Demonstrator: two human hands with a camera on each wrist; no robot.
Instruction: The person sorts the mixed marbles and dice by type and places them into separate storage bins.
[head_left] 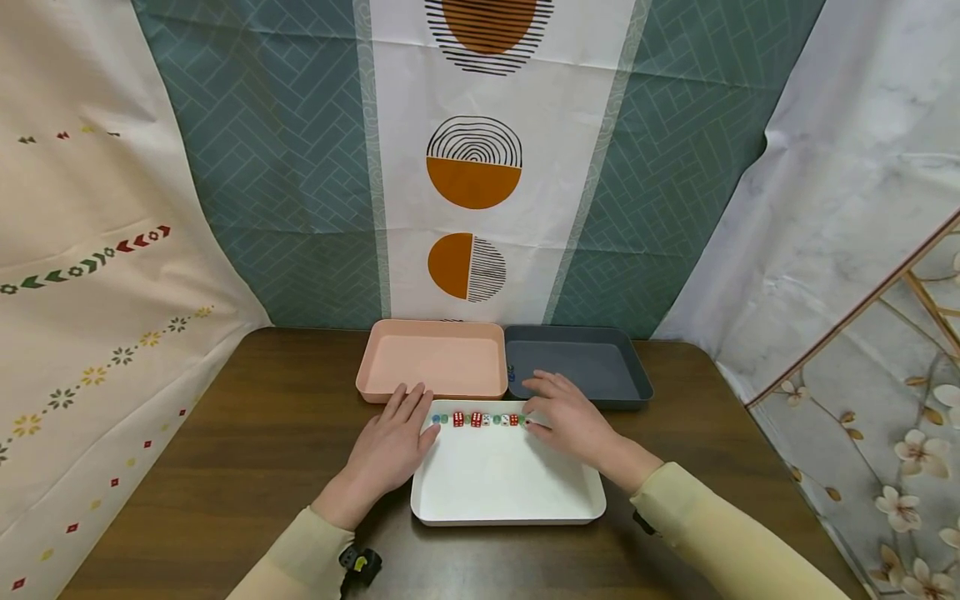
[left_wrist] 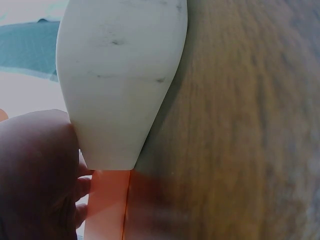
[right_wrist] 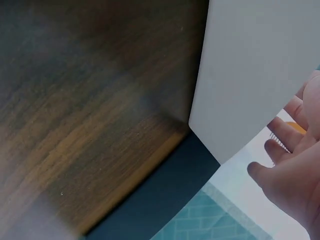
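Observation:
A white tray (head_left: 510, 479) holds a row of small red dice (head_left: 476, 420), white dice (head_left: 486, 420) and greenish beads (head_left: 444, 419) along its far side. My left hand (head_left: 390, 446) lies over the tray's far left corner, its fingers extended and its thumb close to the left end of the row. At the right end, my right hand (head_left: 572, 421) has its fingers spread loosely, with thumb and index fingertips right at the last pieces. In the right wrist view the fingers (right_wrist: 282, 135) look relaxed, and the dice are hidden behind the tray's wall.
Behind the white tray stand a pink tray (head_left: 438, 354) on the left and a dark grey tray (head_left: 592, 362) on the right. A few small dark blue pieces (head_left: 512, 373) lie at the grey tray's left edge. All three trays stand on a brown wooden table (head_left: 285, 417), with cloths hanging behind it.

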